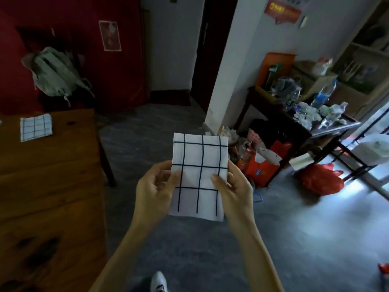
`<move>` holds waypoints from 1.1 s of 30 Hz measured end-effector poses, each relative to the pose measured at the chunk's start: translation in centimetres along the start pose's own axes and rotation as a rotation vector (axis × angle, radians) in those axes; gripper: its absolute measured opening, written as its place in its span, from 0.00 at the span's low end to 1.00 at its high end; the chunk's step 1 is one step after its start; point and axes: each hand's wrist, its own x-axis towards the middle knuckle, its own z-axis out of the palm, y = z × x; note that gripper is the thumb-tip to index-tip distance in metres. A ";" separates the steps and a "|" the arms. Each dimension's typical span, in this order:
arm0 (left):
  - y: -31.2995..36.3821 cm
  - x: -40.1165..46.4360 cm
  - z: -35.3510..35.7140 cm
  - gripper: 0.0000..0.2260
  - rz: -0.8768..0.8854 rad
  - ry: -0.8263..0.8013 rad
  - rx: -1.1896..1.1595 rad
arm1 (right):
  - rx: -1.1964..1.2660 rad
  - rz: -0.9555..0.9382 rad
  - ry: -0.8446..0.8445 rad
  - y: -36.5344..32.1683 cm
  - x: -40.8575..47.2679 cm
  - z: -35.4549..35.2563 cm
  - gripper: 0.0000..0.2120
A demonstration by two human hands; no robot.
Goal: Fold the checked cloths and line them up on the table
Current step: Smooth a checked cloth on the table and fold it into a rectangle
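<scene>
Both hands are pinching the white folded cloth with dark checked lines (200, 175) in mid-air: the left hand (154, 187) is nipping its left edge, thumb on the front, and the right hand (233, 189) is taking the right edge, thumb pressing the face. That's the grip on both sides, fingers curling behind the fabric. The cloth is hanging out over the grey floor (294, 228), just off the right edge of the brown wooden tabletop (52, 186), not resting on anything. It's looking light, soft and limp, so I'd judge the side edges or corners are the places to hold it, keeping the layers together. A second folded checked cloth (35, 127) is lying flat near the tabletop's far edge. The fingers behind the cloth are hidden, and how many layers it has is hard to tell. A white shoe (159, 282) is cut off at the bottom.
</scene>
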 end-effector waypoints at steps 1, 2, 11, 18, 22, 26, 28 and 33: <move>-0.6 2.0 -0.2 0.10 -0.016 0.027 -0.002 | -0.021 0.011 -0.027 0.2 2.1 0.8 0.20; -1.2 4.0 -0.5 0.10 -0.035 0.051 0.000 | -0.047 0.021 -0.057 0.5 4.2 1.6 0.20; -3.5 19.2 -1.5 0.13 -0.094 0.213 0.076 | -0.173 0.013 -0.230 2.6 20.6 8.4 0.22; -6.4 28.7 -2.0 0.14 -0.046 0.308 0.192 | -0.117 0.055 -0.340 7.0 31.7 12.6 0.24; -7.4 35.2 -0.8 0.13 0.001 0.350 0.307 | -0.064 0.026 -0.419 9.7 39.4 14.6 0.22; -7.4 42.7 1.2 0.13 -0.002 0.482 0.380 | -0.014 0.027 -0.510 11.2 48.4 16.5 0.22; -6.8 46.5 2.0 0.10 -0.012 0.522 0.403 | 0.007 0.041 -0.563 11.2 52.8 17.4 0.22; -5.9 54.7 2.8 0.09 -0.031 0.640 0.392 | 0.065 0.039 -0.686 10.8 61.8 20.5 0.22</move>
